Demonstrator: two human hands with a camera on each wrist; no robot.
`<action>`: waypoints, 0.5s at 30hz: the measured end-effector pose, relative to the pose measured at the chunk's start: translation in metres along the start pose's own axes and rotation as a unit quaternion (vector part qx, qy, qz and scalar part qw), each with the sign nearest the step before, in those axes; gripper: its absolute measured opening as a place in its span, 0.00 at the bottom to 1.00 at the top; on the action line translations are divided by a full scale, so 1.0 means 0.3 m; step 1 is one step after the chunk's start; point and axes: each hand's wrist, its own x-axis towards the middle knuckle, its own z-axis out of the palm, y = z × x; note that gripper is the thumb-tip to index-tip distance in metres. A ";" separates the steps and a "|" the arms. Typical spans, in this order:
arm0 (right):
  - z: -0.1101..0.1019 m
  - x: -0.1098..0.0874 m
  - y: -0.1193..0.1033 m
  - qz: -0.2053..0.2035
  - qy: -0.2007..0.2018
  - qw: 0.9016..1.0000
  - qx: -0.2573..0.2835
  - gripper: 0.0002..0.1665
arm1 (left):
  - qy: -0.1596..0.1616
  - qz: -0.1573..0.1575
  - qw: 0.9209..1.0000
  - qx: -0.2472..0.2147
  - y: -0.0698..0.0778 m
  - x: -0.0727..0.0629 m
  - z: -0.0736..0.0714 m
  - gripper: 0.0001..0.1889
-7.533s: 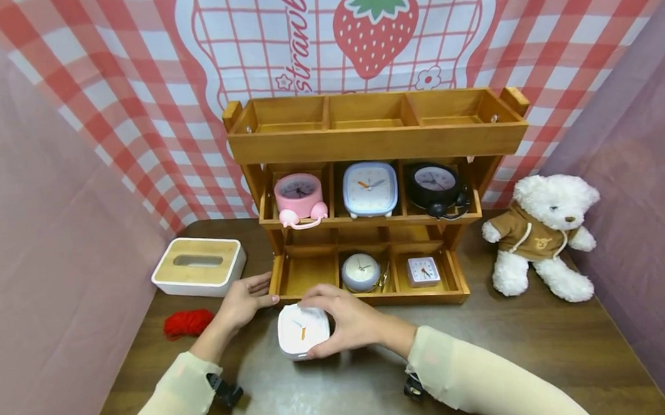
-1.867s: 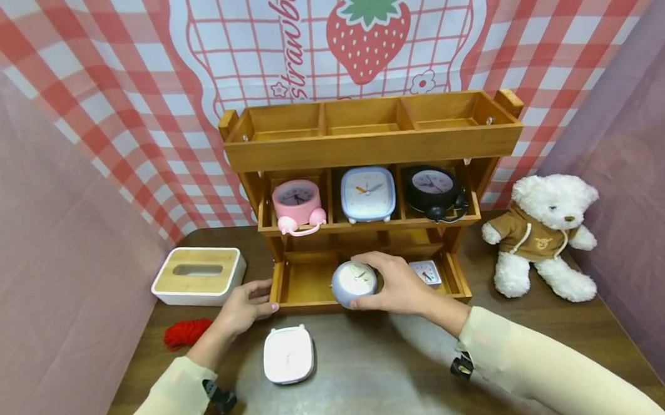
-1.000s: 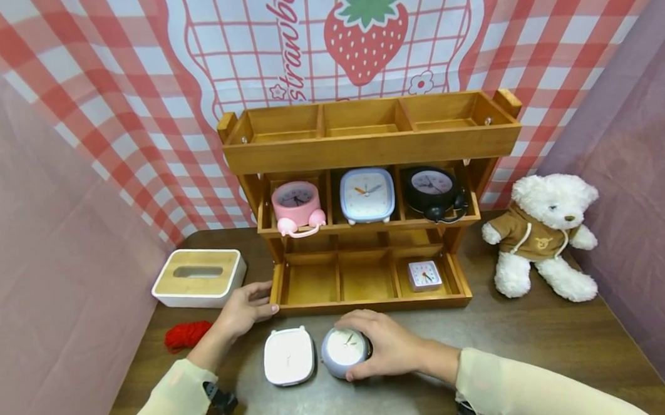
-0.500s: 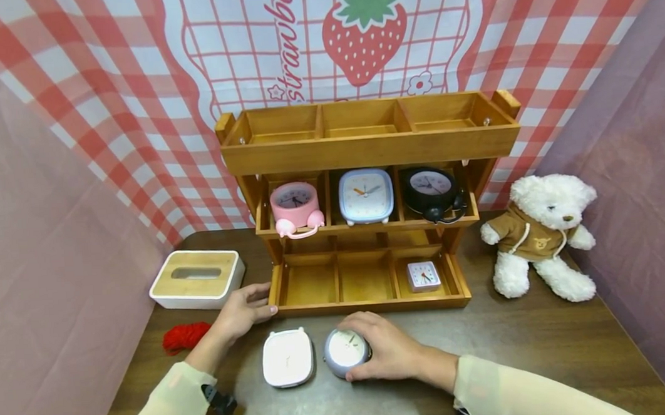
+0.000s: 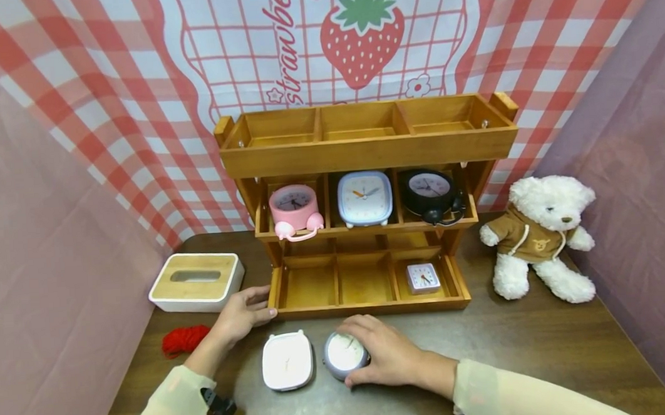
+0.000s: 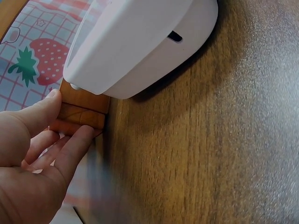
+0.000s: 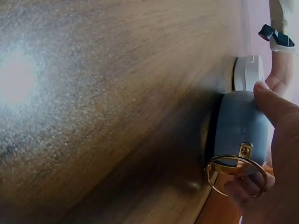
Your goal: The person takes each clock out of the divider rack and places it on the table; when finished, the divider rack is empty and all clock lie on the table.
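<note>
My right hand [image 5: 388, 352] grips a round grey-blue alarm clock [image 5: 340, 357] face up at the table, thumb and fingers on opposite sides. In the right wrist view a gold ring stand hangs off the clock's [image 7: 240, 123] side. Just left of it, a white square alarm clock [image 5: 287, 361] lies flat. My left hand [image 5: 241, 316] holds the left front corner of the wooden rack [image 5: 371, 308]; in the left wrist view its digits sit on either side of the wooden end [image 6: 79, 112]. A small square clock [image 5: 423, 278] sits in the lower tier's right compartment.
The middle tier carries a pink clock [image 5: 295, 209], a blue-rimmed clock [image 5: 364, 198] and a black clock [image 5: 430, 196]. A tissue box [image 5: 224, 291] and red yarn [image 5: 184, 340] lie at left. A teddy bear [image 5: 540, 240] sits at right.
The white clock was set down on the table. My right hand then lifted the round clock out of the lower middle compartment and brought it beside the white one. My left hand stayed put.
</note>
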 end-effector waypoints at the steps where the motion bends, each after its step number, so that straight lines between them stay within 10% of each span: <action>1: -0.001 -0.001 -0.001 0.000 -0.001 1.000 -0.002 0.54 | 0.000 -0.001 1.000 -0.001 -0.001 0.000 0.000 0.34; 15: -0.107 -0.029 -0.013 -0.021 0.073 0.997 0.003 0.47 | 0.000 0.002 1.000 -0.008 -0.006 0.000 0.006 0.33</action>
